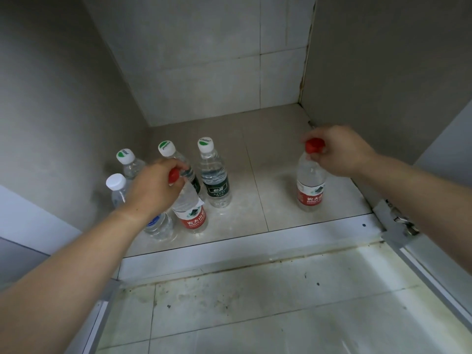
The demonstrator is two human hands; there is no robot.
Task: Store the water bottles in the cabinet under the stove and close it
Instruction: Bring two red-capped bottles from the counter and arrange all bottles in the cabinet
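Inside the open cabinet point(255, 139), several water bottles stand on its tiled floor. My left hand point(153, 187) grips the red cap of a red-labelled bottle point(192, 215) at the front left. My right hand point(337, 152) holds the red cap of a second red-labelled bottle point(310, 190), which stands alone at the right. Behind the left bottle are a dark-labelled bottle with a white-green cap point(215, 175), another one point(167, 149) partly behind my hand, and a third point(126, 159) near the left wall. A white-capped, blue-labelled bottle point(117, 185) stands at the far left.
The cabinet's white front sill point(255, 238) runs across the view, with a metal hinge point(401, 221) at its right end. An open door edge point(439, 284) slants at the right, another point(99, 315) at the lower left. The stained tiled floor point(255, 302) lies below.
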